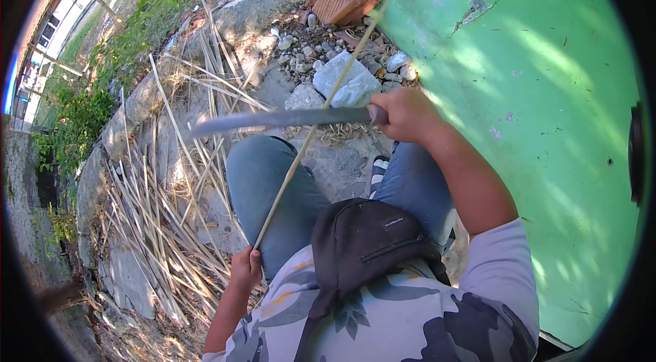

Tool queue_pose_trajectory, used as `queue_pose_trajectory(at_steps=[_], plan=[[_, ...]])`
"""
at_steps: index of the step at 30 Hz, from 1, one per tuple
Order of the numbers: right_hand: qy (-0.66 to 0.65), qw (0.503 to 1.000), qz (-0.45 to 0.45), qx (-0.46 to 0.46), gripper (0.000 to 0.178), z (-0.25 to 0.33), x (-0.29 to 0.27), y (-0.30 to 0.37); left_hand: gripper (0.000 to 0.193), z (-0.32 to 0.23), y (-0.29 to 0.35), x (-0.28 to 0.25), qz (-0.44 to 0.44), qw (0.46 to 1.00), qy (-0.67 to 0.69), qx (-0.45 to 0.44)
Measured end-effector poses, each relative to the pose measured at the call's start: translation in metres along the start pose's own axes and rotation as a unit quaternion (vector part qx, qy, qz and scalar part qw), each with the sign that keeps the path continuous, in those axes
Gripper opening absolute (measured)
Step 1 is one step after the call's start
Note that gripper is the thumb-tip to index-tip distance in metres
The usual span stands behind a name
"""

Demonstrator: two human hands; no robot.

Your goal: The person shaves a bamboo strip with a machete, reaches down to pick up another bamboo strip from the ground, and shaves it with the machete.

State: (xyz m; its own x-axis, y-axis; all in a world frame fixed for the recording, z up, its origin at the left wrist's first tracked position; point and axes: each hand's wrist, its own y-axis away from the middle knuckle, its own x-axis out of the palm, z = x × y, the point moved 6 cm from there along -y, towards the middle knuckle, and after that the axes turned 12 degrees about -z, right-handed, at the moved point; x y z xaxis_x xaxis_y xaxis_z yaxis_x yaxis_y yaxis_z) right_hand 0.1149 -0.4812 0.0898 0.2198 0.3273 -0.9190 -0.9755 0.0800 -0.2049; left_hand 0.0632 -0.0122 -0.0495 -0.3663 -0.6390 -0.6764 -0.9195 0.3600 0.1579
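My right hand [408,114] is wrapped around the handle of a machete [273,119], its long grey blade pointing left above my knees. Low on the left, my left hand [244,268] grips the near end of a long, thin bamboo stick [294,169]. From there the stick slants up and away to the right, past the top of the picture. The blade crosses the stick at about its visible middle; whether the two touch I cannot tell.
Many cut sticks [171,246] lie loosely piled on the ground to my left. Ahead are a large pale stone [346,79], rubble [307,54] and stacked orange roof tiles [344,0]. A cracked green wall [526,123] rises on my right. A black bag [372,232] rests on my lap.
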Motion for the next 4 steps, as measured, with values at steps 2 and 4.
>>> queue_pose_trajectory(at_steps=[2, 4], plan=[[0.014, 0.999, -0.009, 0.040, 0.016, -0.0149, 0.0033, -0.0095, 0.046, -0.0043, -0.0016, -0.0021, -0.002, 1.000, 0.006, -0.005], [0.061, 0.997, -0.006, 0.043, 0.019, -0.0101, 0.0059, -0.0073, 0.050, 0.0027, 0.0001, -0.0032, 0.006, 1.000, -0.014, -0.001]])
